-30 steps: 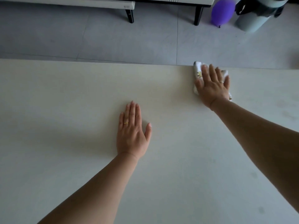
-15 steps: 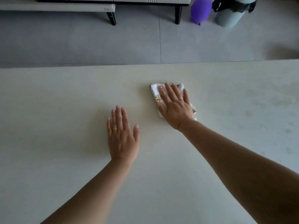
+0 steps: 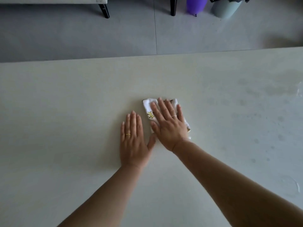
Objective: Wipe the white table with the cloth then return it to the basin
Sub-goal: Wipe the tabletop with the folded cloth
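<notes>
A small folded white cloth (image 3: 148,106) with a yellow print lies on the white table (image 3: 65,99), near the middle. My right hand (image 3: 168,125) presses flat on top of the cloth, fingers spread and pointing away from me; most of the cloth is hidden under it. My left hand (image 3: 133,141) rests flat on the bare table just to the left, palm down, fingers apart, its thumb touching the right hand's edge. The basin is not in view.
Wet streaks and droplets (image 3: 265,102) cover the table's right side. Beyond the far edge is grey tiled floor (image 3: 82,35), with black furniture legs (image 3: 104,9), a purple balloon (image 3: 196,4) and a pale green bin (image 3: 227,6) at the back.
My right hand has slid the cloth from the far edge towards me and leftward, ending beside my left hand. The left hand stayed flat on the table.
</notes>
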The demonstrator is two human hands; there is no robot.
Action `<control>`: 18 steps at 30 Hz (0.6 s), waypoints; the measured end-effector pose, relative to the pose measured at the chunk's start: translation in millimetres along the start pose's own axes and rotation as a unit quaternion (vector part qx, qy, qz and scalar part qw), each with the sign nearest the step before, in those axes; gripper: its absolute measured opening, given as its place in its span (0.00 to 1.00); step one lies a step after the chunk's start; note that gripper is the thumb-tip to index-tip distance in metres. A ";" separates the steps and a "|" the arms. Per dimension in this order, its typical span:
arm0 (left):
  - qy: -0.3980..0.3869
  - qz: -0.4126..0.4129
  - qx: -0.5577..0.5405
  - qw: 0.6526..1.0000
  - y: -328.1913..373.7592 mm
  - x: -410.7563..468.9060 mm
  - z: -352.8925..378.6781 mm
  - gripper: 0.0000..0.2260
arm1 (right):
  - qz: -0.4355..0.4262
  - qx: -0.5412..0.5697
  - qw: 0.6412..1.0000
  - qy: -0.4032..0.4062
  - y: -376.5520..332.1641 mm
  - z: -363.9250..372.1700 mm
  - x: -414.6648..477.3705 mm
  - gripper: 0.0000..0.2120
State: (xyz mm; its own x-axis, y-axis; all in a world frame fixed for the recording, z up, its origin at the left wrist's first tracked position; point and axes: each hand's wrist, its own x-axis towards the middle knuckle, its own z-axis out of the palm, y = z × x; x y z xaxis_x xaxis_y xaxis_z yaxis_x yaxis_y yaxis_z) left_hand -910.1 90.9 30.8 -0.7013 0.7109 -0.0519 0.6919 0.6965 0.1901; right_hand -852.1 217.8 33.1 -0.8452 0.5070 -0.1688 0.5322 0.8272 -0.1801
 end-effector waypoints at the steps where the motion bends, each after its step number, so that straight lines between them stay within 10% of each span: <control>1: -0.002 0.005 -0.003 1.000 -1.2 -0.3 -0.8 0.31 | 0.001 -0.008 1.000 0.005 14.8 -3.0 -2.0 0.28; 9: -0.007 0.038 -0.015 0.999 -3.2 -49.6 -5.0 0.30 | 0.308 0.055 0.948 0.050 29.0 0.0 -27.1 0.29; 15: -0.049 0.043 0.007 0.998 -6.4 -109.7 6.2 0.29 | 0.012 -0.008 1.000 0.011 -7.8 9.0 -76.3 0.28; 18: -0.047 0.045 0.005 0.998 -7.5 -109.2 6.1 0.30 | 0.038 -0.027 0.999 0.004 46.7 -0.3 -87.8 0.29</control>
State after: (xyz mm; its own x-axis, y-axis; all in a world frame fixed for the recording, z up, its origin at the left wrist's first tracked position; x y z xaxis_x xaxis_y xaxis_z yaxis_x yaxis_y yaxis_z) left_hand -837.7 8.7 29.1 -0.6170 0.7766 -0.1273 0.7537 0.6297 0.1882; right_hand -753.0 212.1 39.8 -0.8033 0.5699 -0.1730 0.5911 0.7985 -0.1138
